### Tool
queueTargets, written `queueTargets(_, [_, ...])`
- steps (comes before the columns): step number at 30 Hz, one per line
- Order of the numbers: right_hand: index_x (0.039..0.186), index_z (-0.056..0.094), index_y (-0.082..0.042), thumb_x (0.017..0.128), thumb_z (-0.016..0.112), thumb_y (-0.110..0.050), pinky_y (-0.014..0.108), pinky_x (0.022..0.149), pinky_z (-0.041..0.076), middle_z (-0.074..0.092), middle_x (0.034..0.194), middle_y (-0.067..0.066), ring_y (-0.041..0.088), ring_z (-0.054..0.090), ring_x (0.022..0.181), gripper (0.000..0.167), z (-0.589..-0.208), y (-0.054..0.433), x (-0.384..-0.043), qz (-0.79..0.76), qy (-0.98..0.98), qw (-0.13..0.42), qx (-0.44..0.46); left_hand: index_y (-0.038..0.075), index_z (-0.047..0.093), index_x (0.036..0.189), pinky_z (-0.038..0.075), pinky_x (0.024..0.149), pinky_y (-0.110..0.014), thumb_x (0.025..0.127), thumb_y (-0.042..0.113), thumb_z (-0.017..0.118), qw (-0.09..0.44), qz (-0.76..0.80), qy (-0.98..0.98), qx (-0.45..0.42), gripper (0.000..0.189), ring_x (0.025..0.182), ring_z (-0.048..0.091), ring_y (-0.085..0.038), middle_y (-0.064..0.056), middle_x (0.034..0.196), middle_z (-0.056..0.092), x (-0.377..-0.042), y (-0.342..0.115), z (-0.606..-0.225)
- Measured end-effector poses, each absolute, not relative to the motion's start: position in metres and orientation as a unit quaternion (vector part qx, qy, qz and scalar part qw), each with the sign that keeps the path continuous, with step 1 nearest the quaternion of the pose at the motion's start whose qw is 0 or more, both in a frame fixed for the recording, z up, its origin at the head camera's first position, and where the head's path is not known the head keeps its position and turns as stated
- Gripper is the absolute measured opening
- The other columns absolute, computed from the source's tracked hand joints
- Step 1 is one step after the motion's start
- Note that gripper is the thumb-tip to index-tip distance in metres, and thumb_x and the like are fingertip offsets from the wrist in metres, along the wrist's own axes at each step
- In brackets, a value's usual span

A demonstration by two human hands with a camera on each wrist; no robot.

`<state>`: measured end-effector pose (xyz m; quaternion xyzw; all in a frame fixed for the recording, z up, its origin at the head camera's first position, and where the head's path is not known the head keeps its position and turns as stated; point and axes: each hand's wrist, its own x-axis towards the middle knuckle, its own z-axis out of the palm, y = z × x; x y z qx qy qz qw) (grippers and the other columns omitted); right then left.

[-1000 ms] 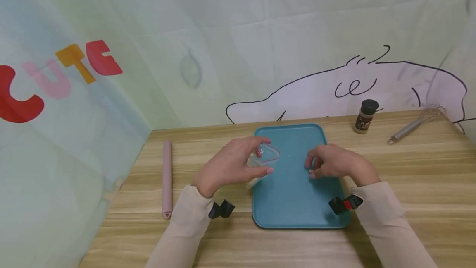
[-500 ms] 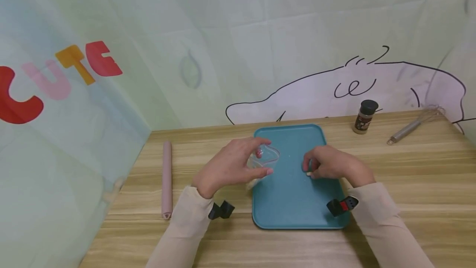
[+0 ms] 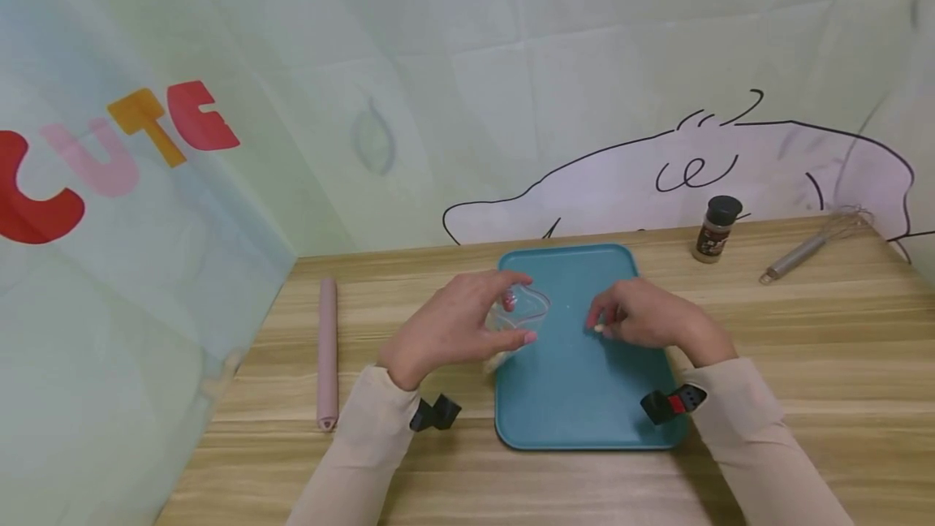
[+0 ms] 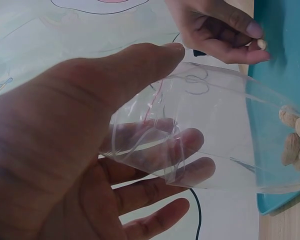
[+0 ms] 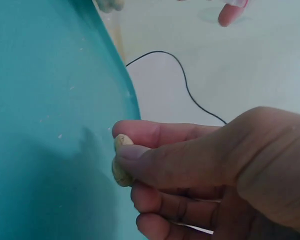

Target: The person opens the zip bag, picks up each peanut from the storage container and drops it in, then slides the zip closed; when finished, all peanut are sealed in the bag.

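Observation:
My left hand holds a clear zip bag, its mouth spread between thumb and fingers, at the left side of the blue tray. Several peanuts lie in the bag's far end, as the left wrist view shows. Over the tray, my right hand pinches a single peanut between thumb and forefinger. That peanut is apart from the bag. Small crumbs dot the tray's surface in the right wrist view.
A rolled pink mat lies at the left on the wooden table. Behind the tray, to the right, stands a black-capped seasoning jar. A whisk lies farther right. A printed curtain hangs along the back.
My right hand has moved a little left across the tray, toward the bag, and the pinched peanut now shows more clearly. The left hand and the bag stay in place.

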<state>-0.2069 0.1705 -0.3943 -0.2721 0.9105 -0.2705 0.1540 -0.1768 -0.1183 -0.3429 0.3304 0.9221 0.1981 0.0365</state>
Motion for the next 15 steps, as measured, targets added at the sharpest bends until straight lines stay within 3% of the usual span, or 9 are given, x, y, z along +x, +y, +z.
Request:
queueTargets(7, [0.107, 0.078, -0.011, 0.095, 0.067, 0.001, 0.029, 0.064, 0.048, 0.072, 0.094, 0.006, 0.016, 0.059, 0.076, 0.02, -0.383, 0.169, -0.202, -0.279, 0.915, 0.112, -0.27, 0.013, 0.06, 0.151, 0.056, 0.088, -0.033, 0.096, 0.039, 0.082, 0.04, 0.198, 0.922, 0.329, 0.065, 0.096, 0.066, -0.013, 0.0, 0.108, 0.073, -0.178, -0.118, -0.345])
queueTargets(15, [0.106, 0.077, -0.011, 0.097, 0.072, -0.006, 0.03, 0.061, 0.05, 0.072, 0.086, 0.002, 0.013, 0.059, 0.069, 0.012, -0.369, 0.167, -0.195, -0.306, 0.911, 0.041, -0.272, 0.013, 0.06, 0.15, 0.056, 0.087, -0.032, 0.095, 0.039, 0.083, 0.039, 0.202, 0.922, 0.328, 0.065, 0.095, 0.065, -0.013, 0.001, 0.106, 0.072, -0.178, -0.118, -0.344])
